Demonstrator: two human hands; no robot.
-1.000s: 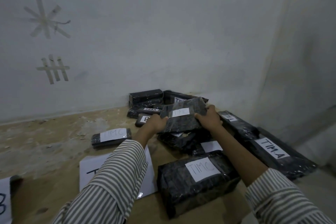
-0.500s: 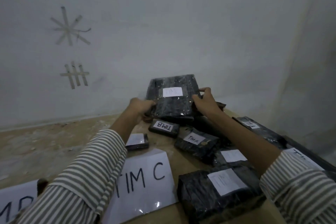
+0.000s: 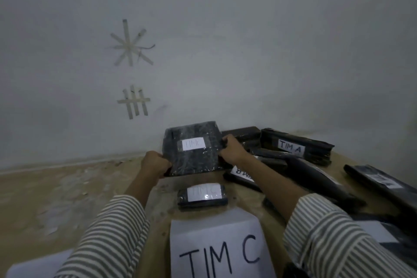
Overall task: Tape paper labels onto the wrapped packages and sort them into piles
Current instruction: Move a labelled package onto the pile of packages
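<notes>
Black package (image 3: 191,161) — left grip (image 3: 155,162), right grip (image 3: 232,150) holding its edges

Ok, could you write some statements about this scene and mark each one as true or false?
1. The left hand and the right hand grip the same black package. True.
2. That package is marked TIM A. False: its label reads TIM C.
3. The large paper sheet nearest the camera reads TIM C. True.
4. The small package beyond the sheet has no label. False: a white label is on it.
5. Tape strips are stuck on the wall. True.
</notes>
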